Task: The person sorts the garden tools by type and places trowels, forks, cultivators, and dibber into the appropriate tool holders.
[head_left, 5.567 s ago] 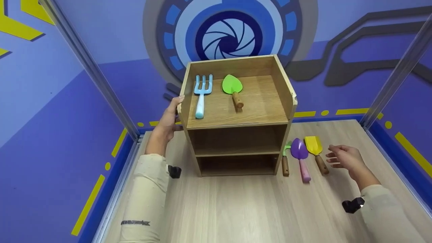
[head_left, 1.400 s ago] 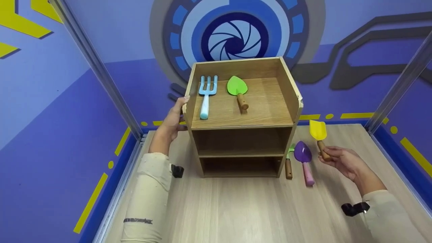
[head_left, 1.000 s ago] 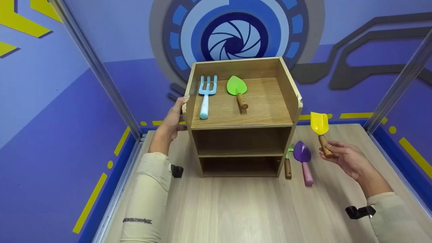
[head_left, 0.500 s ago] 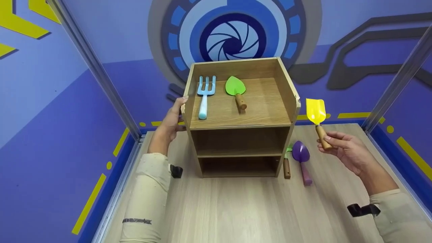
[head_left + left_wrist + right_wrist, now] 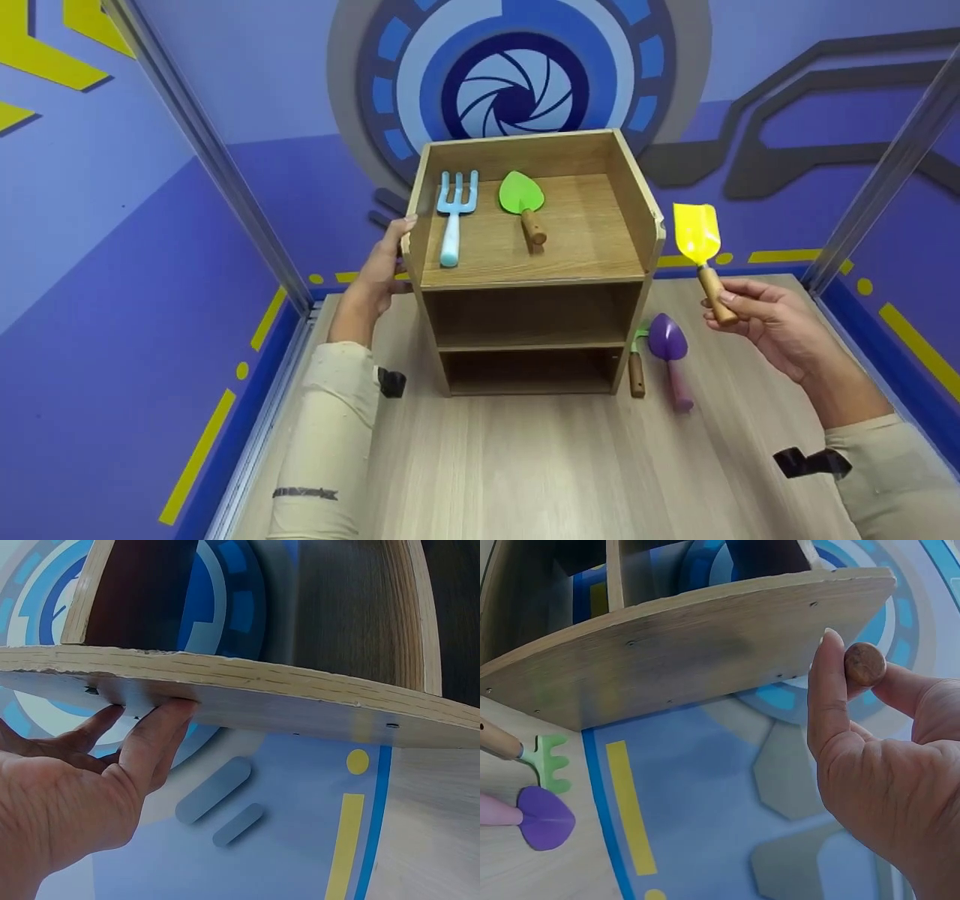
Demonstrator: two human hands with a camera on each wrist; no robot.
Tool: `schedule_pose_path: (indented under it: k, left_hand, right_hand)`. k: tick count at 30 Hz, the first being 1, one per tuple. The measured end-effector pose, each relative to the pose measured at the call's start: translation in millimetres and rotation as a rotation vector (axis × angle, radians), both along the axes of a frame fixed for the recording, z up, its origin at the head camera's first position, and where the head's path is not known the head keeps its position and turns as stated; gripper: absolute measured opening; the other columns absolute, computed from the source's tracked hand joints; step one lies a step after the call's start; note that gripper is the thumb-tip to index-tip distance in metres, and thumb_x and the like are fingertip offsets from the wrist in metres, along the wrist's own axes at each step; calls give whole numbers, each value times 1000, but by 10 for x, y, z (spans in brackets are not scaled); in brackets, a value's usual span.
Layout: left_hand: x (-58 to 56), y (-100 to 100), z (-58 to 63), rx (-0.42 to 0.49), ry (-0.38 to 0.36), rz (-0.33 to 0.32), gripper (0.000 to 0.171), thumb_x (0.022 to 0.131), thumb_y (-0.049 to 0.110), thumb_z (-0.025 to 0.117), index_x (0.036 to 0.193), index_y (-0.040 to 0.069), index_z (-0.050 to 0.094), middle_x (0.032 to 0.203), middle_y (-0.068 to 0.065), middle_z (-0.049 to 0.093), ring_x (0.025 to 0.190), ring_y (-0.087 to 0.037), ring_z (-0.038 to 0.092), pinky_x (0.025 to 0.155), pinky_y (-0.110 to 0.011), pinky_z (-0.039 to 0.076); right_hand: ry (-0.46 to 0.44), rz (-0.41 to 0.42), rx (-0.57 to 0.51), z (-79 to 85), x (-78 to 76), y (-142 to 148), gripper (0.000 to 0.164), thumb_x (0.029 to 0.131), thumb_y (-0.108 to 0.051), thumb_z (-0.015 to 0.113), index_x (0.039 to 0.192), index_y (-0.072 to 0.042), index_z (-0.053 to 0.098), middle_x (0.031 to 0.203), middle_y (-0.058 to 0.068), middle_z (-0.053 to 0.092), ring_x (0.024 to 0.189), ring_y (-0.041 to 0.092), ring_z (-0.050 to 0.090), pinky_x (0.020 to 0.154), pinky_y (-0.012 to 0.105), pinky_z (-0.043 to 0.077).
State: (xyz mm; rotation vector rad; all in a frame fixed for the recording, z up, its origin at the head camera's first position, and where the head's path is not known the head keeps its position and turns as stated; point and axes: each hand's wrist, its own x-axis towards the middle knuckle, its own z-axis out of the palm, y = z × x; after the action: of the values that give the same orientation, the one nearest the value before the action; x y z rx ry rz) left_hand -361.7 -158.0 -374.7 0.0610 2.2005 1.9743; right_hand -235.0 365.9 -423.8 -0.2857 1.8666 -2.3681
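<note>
My left hand (image 5: pixel 375 274) rests against the outer left side of a small wooden shelf unit (image 5: pixel 534 281); in the left wrist view its fingers (image 5: pixel 154 739) touch the side panel. Right of the unit, my right hand (image 5: pixel 780 330) pinches the brown wooden handle of a yellow toy shovel (image 5: pixel 697 234), held up off the floor with its blade upward. The handle's round end (image 5: pixel 866 664) shows between thumb and fingers in the right wrist view. On the unit's top lie a light blue hand fork (image 5: pixel 454 214) and a green leaf-shaped trowel (image 5: pixel 522 193) with a wooden handle.
Beside the unit's right foot lie a purple trowel (image 5: pixel 667 337) with a pink handle and a green rake (image 5: pixel 553 763) with a wooden handle. Two lower compartments open toward me. Blue patterned walls (image 5: pixel 810 172) stand behind and at both sides of the pale wood-look surface (image 5: pixel 525 465).
My right hand has taken hold of the yellow shovel from beside the purple trowel and raised it, drifting slightly left lately. My left hand stays at the unit's side.
</note>
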Motion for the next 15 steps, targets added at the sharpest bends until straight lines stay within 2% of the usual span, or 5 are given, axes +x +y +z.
schedule_pose_path:
  k: [7, 15]
  left_hand:
    - [2, -8, 4, 10, 0, -11, 77, 98, 65, 46, 168, 35, 33, 174, -10, 28, 147, -38, 45, 112, -58, 47]
    - [-6, -7, -5, 18, -2, -8, 77, 98, 65, 46, 167, 33, 34, 171, -11, 31, 142, -36, 48, 105, -53, 50]
  right_hand:
    - [14, -6, 7, 105, 22, -31, 27, 110, -1, 50, 127, -5, 71, 111, 10, 76, 95, 20, 80, 85, 30, 65]
    - [21, -24, 8, 219, 53, -50, 27, 110, -2, 50, 128, -4, 71, 111, 9, 74, 94, 22, 81, 85, 31, 65]
